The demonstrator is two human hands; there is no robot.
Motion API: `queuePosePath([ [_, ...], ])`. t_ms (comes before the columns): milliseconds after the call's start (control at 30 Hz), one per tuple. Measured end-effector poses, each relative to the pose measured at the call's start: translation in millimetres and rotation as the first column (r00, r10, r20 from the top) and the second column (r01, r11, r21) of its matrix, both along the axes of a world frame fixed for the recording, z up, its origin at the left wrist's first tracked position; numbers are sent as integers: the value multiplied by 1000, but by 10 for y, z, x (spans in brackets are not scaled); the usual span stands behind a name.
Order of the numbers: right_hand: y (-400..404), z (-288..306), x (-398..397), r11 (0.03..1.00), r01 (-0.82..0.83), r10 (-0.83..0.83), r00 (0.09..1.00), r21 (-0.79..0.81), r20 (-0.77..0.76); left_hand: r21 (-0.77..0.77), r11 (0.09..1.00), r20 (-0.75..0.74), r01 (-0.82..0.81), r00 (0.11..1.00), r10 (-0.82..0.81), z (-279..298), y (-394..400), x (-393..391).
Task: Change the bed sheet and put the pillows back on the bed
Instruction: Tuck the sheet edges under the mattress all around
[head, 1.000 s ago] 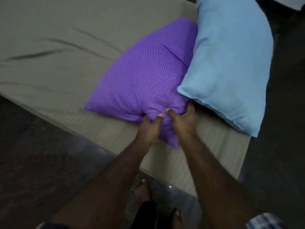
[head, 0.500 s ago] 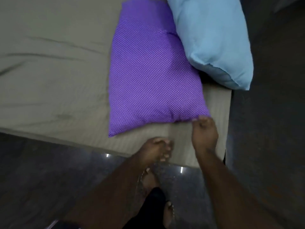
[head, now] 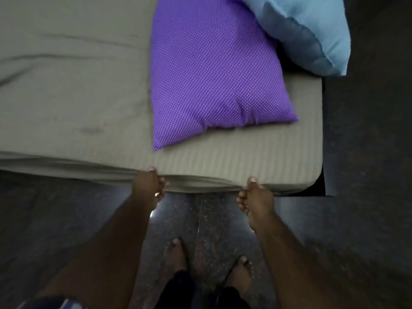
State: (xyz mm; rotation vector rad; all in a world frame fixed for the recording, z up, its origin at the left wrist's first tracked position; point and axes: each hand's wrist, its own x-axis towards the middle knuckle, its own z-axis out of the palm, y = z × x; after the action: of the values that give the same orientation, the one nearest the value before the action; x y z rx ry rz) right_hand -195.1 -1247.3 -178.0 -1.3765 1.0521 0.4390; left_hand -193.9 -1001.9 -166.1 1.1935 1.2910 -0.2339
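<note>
bed sheet (head: 223, 157) edge; both hands (head: 148, 186) gripping

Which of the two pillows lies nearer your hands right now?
The purple pillow: it lies flat with a corner close to the bed edge that both hands grip. The light blue pillow sits farther back, by the corner.

dark speckled floor (head: 207, 219), two bare feet (head: 177, 255)

Head view looks steeply down, close over the bed edge (head: 200, 161).
</note>
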Motion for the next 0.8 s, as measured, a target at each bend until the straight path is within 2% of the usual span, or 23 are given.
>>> queuePosePath([
  [100,-30,-97,-252,993,98,-93,993,-62,75,-19,999,57,29,998,-28,-93,-146,-388],
  [200,132,-52,-370,981,180,-175,982,-73,69,-49,995,77,87,994,-83,-143,-133,-546],
  [300,674,-9,-498,999,34,-33,999,21,-19,-103,978,71,180,982,-174,-80,270,-530],
  [400,1408,46,-534,985,-112,121,991,132,-62,-103,985,40,140,990,-136,-70,918,-510],
  [500,1998,54,-369,982,-101,105,994,160,-18,-52,996,39,75,997,-73,-119,1452,-365],
  [600,2299,-44,-175,994,-38,34,999,106,38,-103,991,62,81,995,-75,-163,1724,-114],
  [667,2392,-125,-170,999,-2,-2,997,50,77,-61,994,64,95,994,-92,-246,1844,-91],
  [800,2483,-154,-361,997,77,-73,991,-25,116,15,998,81,55,995,-56,-405,1954,-562],
])
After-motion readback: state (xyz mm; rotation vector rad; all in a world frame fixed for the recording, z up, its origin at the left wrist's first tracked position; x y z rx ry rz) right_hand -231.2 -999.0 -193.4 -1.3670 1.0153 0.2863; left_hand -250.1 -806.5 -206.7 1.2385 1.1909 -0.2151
